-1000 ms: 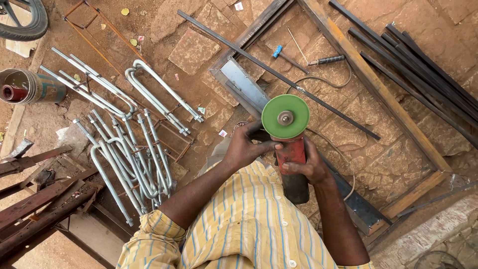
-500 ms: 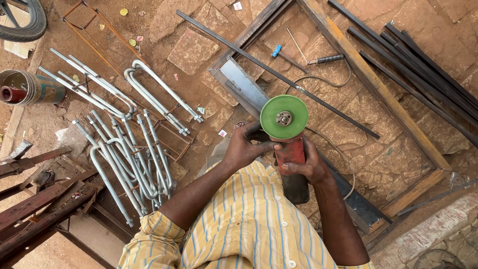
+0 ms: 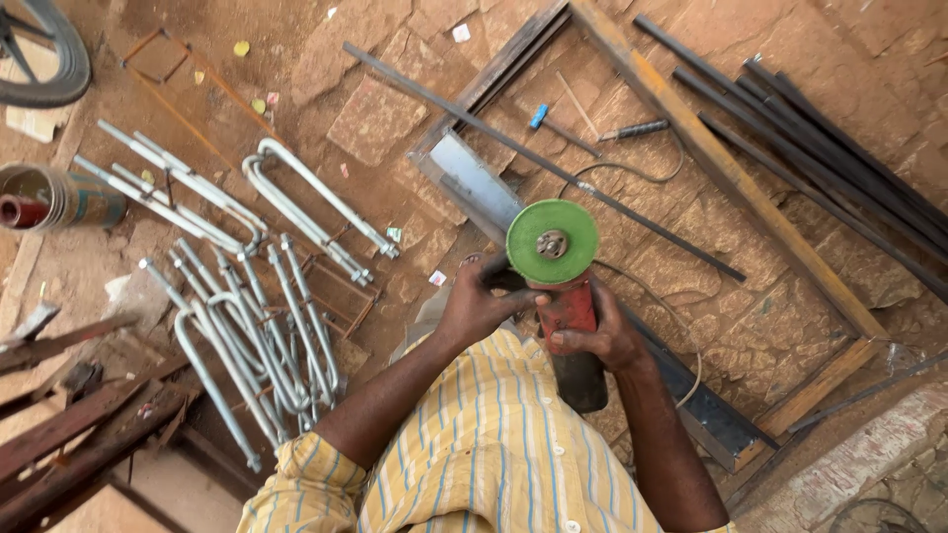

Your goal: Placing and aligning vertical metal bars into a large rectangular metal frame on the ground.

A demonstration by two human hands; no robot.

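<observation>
I hold an angle grinder [image 3: 566,318] with a red and black body in front of my chest, its green disc [image 3: 552,242] facing up toward me. My right hand [image 3: 600,334] is wrapped around the red body. My left hand [image 3: 478,301] grips the grinder's head just left of the disc, fingers curled around its side. The grinder's cable [image 3: 647,286] trails over the stone floor behind it. Below the tool lies a metal channel frame [image 3: 472,183] on the ground.
Several bent U-shaped metal rods [image 3: 257,326] lie in a pile at left, more [image 3: 311,212] beside them. A long thin rod [image 3: 533,158] crosses the frame. Dark steel bars [image 3: 839,168] lie at right, a tin can [image 3: 59,197] and a wheel [image 3: 44,54] at far left.
The view has barely shifted. Both hands keep their hold on the grinder, with the disc in almost the same place.
</observation>
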